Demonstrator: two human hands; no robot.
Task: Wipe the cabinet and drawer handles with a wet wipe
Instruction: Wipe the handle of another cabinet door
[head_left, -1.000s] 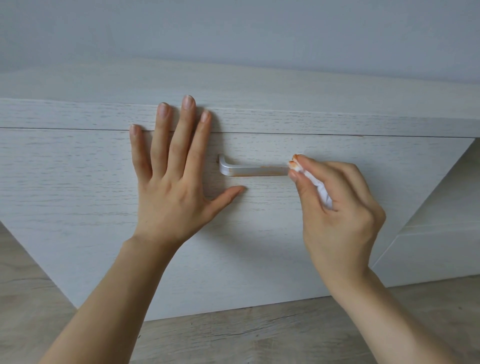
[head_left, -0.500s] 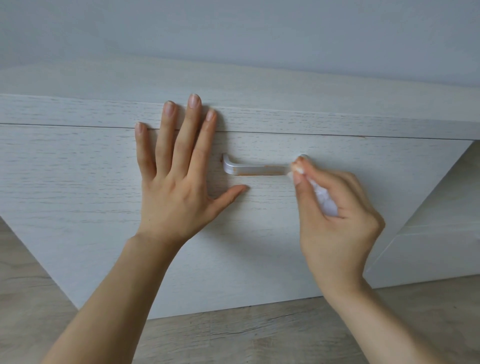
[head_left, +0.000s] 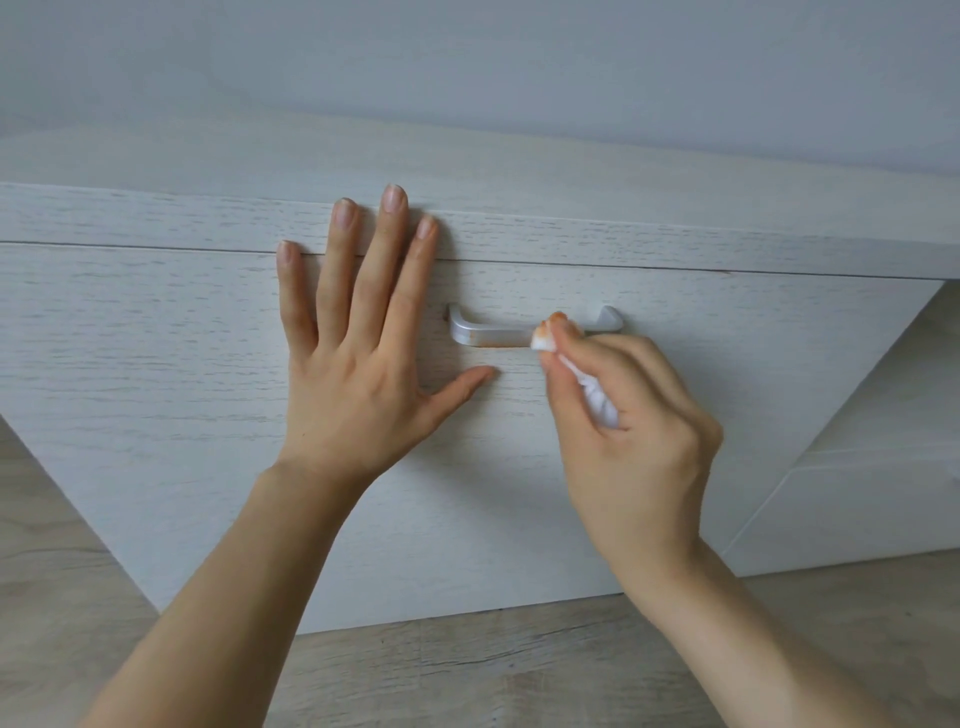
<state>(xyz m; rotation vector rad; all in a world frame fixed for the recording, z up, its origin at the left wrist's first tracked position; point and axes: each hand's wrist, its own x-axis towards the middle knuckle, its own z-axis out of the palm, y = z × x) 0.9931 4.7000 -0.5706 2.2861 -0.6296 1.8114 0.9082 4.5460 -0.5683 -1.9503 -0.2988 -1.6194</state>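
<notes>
Grip, right hand (head_left: 631, 441): fingers and thumb pinch a bunched wet wipe (head_left: 582, 382), its tip pressed on the middle-right of the drawer handle (head_left: 535, 327); bunching it probably gives a firm point for scrubbing the bar.
Grip, left hand (head_left: 358, 364): fingers straight and spread, holding nothing, palm flat on the drawer front (head_left: 156, 374) just left of the handle, fingertips reaching over the seam onto the edge of the worktop (head_left: 675, 244); likely it braces the drawer so rubbing does not shift it.
Wipe tip: stained orange where it meets the metal.
Handle: silver bar, mounted level near the top of the drawer front; faint orange marks show along its lower edge left of the wipe, so that stretch looks not yet clean.
Surroundings, head view: pale wood-grain floor (head_left: 519, 670) below, plain wall (head_left: 467, 62) behind.
</notes>
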